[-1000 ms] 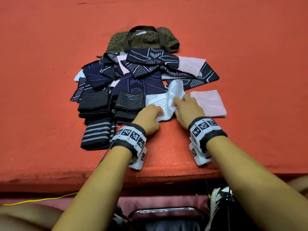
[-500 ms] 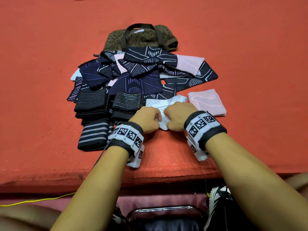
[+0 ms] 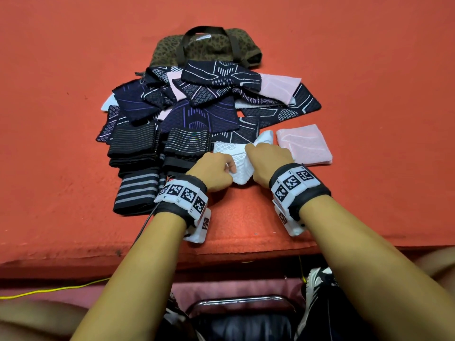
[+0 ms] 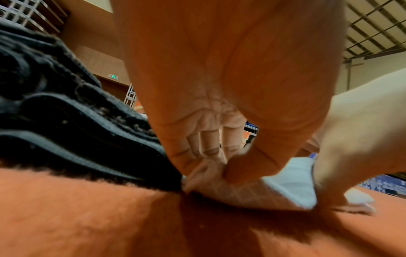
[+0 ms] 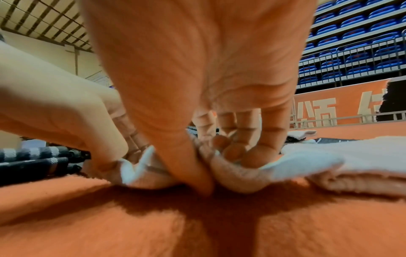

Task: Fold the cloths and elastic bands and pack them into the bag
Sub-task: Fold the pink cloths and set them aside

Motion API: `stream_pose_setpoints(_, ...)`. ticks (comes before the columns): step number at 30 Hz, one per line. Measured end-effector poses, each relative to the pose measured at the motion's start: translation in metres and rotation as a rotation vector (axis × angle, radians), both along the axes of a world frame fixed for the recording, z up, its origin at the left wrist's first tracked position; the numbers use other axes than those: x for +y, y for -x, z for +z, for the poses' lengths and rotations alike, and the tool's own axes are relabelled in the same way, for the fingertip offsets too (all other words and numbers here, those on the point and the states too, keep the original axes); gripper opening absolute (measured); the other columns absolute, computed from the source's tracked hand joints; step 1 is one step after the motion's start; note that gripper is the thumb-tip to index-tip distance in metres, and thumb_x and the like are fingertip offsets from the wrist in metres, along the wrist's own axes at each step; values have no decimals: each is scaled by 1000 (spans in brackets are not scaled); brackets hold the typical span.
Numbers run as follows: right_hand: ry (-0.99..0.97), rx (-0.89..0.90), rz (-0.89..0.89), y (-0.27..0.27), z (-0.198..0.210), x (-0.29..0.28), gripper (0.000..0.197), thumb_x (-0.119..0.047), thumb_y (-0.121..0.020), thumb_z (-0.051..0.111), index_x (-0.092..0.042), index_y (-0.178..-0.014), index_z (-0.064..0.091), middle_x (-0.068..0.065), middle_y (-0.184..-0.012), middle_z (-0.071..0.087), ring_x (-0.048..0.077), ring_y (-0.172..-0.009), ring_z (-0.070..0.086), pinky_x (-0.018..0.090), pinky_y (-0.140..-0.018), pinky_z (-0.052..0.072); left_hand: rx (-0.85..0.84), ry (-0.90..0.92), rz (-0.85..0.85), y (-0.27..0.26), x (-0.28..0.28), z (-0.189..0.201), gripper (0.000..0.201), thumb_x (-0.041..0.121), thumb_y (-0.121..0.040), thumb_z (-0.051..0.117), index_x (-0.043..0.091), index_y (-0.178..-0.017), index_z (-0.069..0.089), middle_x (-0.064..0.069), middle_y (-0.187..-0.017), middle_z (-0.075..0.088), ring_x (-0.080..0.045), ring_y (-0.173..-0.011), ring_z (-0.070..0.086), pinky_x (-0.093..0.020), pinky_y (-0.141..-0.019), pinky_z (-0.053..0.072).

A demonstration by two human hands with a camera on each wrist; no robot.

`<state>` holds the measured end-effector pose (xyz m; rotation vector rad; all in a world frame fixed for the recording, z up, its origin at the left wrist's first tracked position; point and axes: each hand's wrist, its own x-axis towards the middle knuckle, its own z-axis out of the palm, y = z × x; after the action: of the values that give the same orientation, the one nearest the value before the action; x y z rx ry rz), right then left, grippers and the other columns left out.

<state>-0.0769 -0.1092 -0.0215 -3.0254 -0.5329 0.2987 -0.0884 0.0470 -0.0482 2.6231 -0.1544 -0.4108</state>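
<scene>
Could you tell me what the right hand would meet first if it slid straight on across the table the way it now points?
Probably the dark patterned cloths just beyond the white cloth that the right hand grips; depth is hard to judge there.

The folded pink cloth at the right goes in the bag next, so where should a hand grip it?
Grip the folded pink cloth at its near right corner, coming from the right: that side lies free on the orange felt, while its left edge sits beside the right hand.
</scene>
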Motion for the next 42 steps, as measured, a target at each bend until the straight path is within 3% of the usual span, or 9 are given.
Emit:
stream_pose_setpoints(7, -46, -333, 59, -6, 24, 2, 26, -3, -84, 51, -13, -108, 57, 8, -115, 53, 31, -108, 49, 35, -67, 30, 23, -10, 1, 0, 1, -1, 27, 10, -81, 60, 24, -105, 61, 0, -96, 65, -20, -92, 58, -25, -78, 45)
stream_pose_setpoints(11, 112, -102, 9, -8, 22, -6, 29, -12, -86, 54, -15, -114, 59, 11, -120, 55, 32, -113, 52, 38, -81, 38, 45, -29, -21, 1, -1, 2, 28, 11, -80, 60, 24, -104, 64, 9, -82, 59, -17, -87, 58, -24, -77, 45)
stream_pose_setpoints(15, 101, 116, -31, -10, 13, -13, 30, -19, -84, 55, -18, -114, 56, 11, -122, 53, 31, -113, 53, 41, -91, 43, 85, 9, 22, 0, -3, 9, 17, 20, -85, 56, 22, -98, 66, 5, -87, 67, -14, -72, 65, -27, -75, 54)
stream_pose_setpoints(22, -53, -37, -192, -16, 5, -12, 46, -14, -81, 60, -14, -125, 44, 15, -131, 34, 35, -121, 36, 45, -88, 41, 1, -173, 108, -4, -6, 12, 28, 24, -85, 54, 18, -112, 60, -8, -110, 64, -29, -101, 60, -33, -79, 47)
stream_pose_setpoints(28, 14, -15, -33, -15, 1, -10, 64, -46, -65, 74, -19, -117, 50, 9, -127, 36, 30, -119, 34, 45, -96, 35, 10, -351, 193, -2, -6, 17, 36, 29, -90, 55, 16, -123, 57, -14, -122, 57, -37, -111, 56, -42, -89, 50)
stream_pose_setpoints(31, 60, 68, 0, -14, 4, -10, 79, -71, -56, 70, -24, -118, 56, 7, -129, 38, 29, -123, 34, 48, -101, 33, 33, -385, 203, -2, -5, 18, 37, 33, -90, 55, 18, -124, 57, -13, -124, 58, -36, -114, 56, -43, -92, 50)
stream_pose_setpoints(33, 55, 90, -15, -16, 6, -8, 79, -80, -62, 61, -24, -118, 60, 6, -130, 43, 30, -124, 36, 49, -102, 32, 35, -386, 199, -3, -6, 19, 39, 35, -89, 56, 18, -125, 56, -13, -125, 58, -36, -114, 56, -43, -92, 50)
stream_pose_setpoints(38, -57, -71, -80, -20, 1, -7, 31, -38, -92, 55, -18, -114, 61, 9, -127, 50, 31, -121, 41, 43, -96, 39, 32, -278, 218, -5, -7, 20, 44, 33, -85, 64, 14, -123, 56, -12, -120, 60, -32, -109, 58, -39, -87, 51)
stream_pose_setpoints(42, -64, -41, -92, -20, -3, -6, 33, -26, -91, 54, -20, -124, 54, 12, -129, 47, 33, -120, 44, 42, -92, 41, 43, -187, 250, -6, -4, 18, 54, 33, -82, 69, 12, -127, 49, -12, -120, 60, -32, -110, 57, -36, -81, 45)
